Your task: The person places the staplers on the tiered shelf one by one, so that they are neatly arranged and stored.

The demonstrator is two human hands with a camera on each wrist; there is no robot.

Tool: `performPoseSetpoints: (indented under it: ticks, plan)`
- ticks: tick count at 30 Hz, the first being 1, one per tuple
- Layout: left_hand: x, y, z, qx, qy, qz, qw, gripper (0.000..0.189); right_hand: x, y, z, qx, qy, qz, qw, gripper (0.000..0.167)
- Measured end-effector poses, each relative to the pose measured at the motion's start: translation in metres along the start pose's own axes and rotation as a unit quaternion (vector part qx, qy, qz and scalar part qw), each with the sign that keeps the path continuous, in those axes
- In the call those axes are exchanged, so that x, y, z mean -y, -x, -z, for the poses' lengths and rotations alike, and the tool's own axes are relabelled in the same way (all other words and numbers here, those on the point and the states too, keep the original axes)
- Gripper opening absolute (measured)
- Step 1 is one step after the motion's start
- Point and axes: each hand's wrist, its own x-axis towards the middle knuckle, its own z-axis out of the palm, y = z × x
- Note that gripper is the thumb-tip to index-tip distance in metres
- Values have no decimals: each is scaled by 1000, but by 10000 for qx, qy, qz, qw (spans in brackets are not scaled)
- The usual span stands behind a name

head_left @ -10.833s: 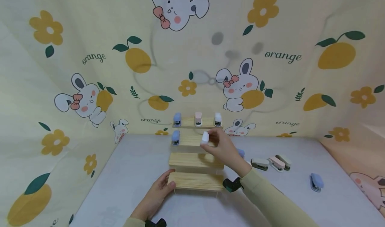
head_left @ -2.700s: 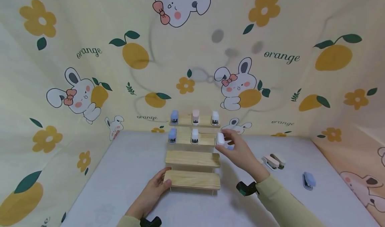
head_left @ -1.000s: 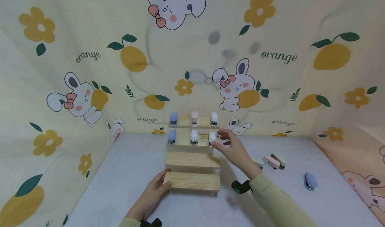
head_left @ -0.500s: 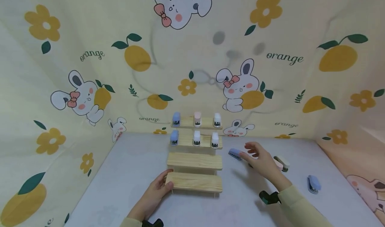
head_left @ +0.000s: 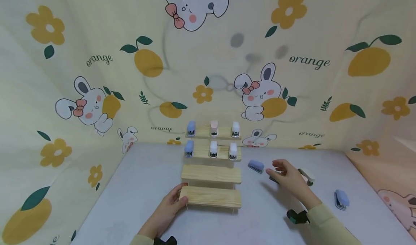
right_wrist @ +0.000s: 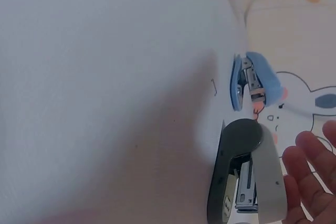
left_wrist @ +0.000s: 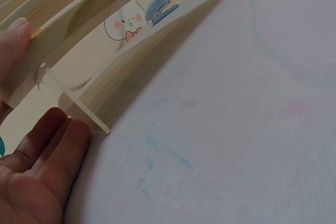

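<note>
Head view: the left hand (head_left: 168, 207) pinches the left end of the lowest board of a wooden rack (head_left: 211, 197), whose top two boards carry six small staplers (head_left: 213, 149). The right hand (head_left: 290, 180), fingers loosely bent and gripping nothing, is right beside a grey-and-white stapler (right_wrist: 270, 179) on the table (head_left: 130, 187); whether they touch is unclear. One blue stapler (head_left: 256, 166) lies between that hand and the rack, another blue one (head_left: 341, 198) farther right.
</note>
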Motion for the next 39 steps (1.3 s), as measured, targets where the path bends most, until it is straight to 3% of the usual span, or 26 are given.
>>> performPoseSetpoints:
  ticks: [6, 15, 22, 31, 39]
  plan:
    - [-2, -1, -2, 29, -43, -152, 9999, 69, -6, -1, 2, -177, 8, 112, 9998, 75]
    - [-2, 0, -4, 81, 5, -113, 9999, 68, -21, -2, -6, 165, 278, -322, 9990, 79]
    - [-5, -1, -1, 51, 46, -228, 9997, 69, -16, 1, -6, 265, 316, -296, 9987, 81]
    - [4, 0, -1, -127, 90, 52, 9999, 78, -21, 14, -8, 448, 678, -214, 9965, 72]
    - [4, 0, -1, -59, 89, -77, 9999, 74, -23, 21, -3, 530, 536, -476, 9960, 74]
